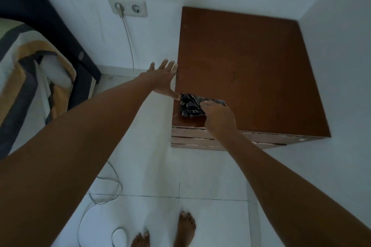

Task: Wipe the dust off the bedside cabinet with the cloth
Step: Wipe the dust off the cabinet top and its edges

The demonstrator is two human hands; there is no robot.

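The bedside cabinet [251,70] has a bare reddish-brown top and stands in the room's corner, its drawer fronts showing along the near edge. A dark patterned cloth [189,106] lies crumpled on the top's near left corner. My right hand [217,114] presses down on the cloth and grips it. My left hand [163,79] rests flat against the cabinet's left edge with fingers spread; its thumb reaches to the cloth's left side.
White walls close in behind and to the right of the cabinet. A wall socket [127,7] holds a plug whose white cable [130,46] runs down to loops on the tiled floor. A bed with a striped blanket [30,70] is at left. My bare feet [184,228] stand below.
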